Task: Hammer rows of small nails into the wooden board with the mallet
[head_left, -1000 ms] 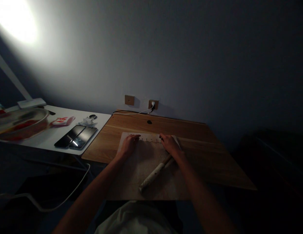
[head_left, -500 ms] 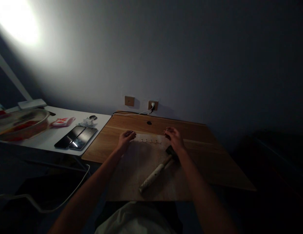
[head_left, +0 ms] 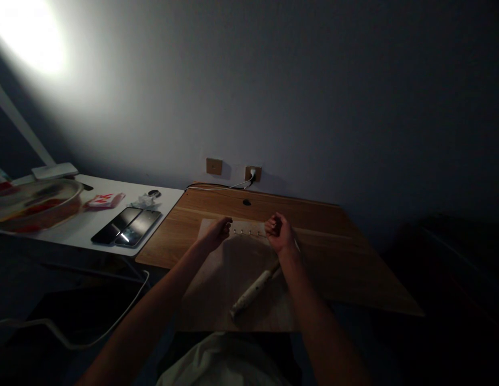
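Observation:
A row of several small nails (head_left: 245, 232) stands along the far edge of a pale rectangular board (head_left: 229, 279). My left hand (head_left: 216, 234) is raised just left of the row, its fingers drawn together and pointing toward the nails. My right hand (head_left: 279, 233) is curled just right of the row, and its fingers hide whatever lies inside. Below them a hammer (head_left: 251, 292) with a pale, mottled wooden handle lies on the board. My right forearm hides the hammer's head.
The board rests on a wooden desk (head_left: 333, 252) against the wall. To the left stands a white table (head_left: 72, 236) with two phones, a glass dish, a red packet and a lamp. A white cable runs from a wall socket (head_left: 253, 173).
Both hands have lifted off the board and drawn closer to the nails. My right hand has curled tighter, and my right forearm now covers the hammer's head.

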The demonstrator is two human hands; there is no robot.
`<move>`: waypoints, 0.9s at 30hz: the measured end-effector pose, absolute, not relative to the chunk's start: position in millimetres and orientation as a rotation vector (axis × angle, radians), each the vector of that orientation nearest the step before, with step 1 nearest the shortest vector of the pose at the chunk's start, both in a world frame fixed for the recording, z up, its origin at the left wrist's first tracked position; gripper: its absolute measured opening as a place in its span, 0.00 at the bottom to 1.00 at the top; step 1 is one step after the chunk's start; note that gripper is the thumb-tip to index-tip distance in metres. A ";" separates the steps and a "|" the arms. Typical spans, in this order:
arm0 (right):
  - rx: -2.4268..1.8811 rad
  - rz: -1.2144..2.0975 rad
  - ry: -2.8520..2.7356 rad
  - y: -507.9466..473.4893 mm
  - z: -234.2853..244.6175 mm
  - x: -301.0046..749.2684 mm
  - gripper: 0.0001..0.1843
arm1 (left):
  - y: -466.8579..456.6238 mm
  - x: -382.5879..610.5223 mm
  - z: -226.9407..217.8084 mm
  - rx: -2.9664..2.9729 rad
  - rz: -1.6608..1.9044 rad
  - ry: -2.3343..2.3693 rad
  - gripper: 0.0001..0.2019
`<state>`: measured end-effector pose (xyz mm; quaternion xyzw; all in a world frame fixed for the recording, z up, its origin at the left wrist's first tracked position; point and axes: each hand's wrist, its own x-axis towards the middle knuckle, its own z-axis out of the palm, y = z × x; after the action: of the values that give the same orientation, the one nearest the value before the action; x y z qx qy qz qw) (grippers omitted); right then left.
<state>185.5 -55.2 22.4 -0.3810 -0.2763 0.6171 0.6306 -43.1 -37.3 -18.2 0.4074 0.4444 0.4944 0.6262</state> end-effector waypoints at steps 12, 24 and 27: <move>-1.491 1.219 -1.187 -45.3 4.5 189.4 0.19 | -43.0 -45.6 -21.0 2.172 0.683 1.542 0.11; -1.756 0.863 -1.576 -47.8 3.0 187.8 0.15 | -42.8 -38.7 -16.2 2.373 0.525 1.623 0.07; -1.728 0.872 -1.508 -43.7 3.9 188.3 0.15 | -44.6 -34.8 -7.7 2.441 0.408 1.647 0.07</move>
<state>188.3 -43.7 3.9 -0.6631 -0.5787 0.3344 0.3370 -34.8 -44.6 -7.7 0.8182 0.5520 0.1368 0.0843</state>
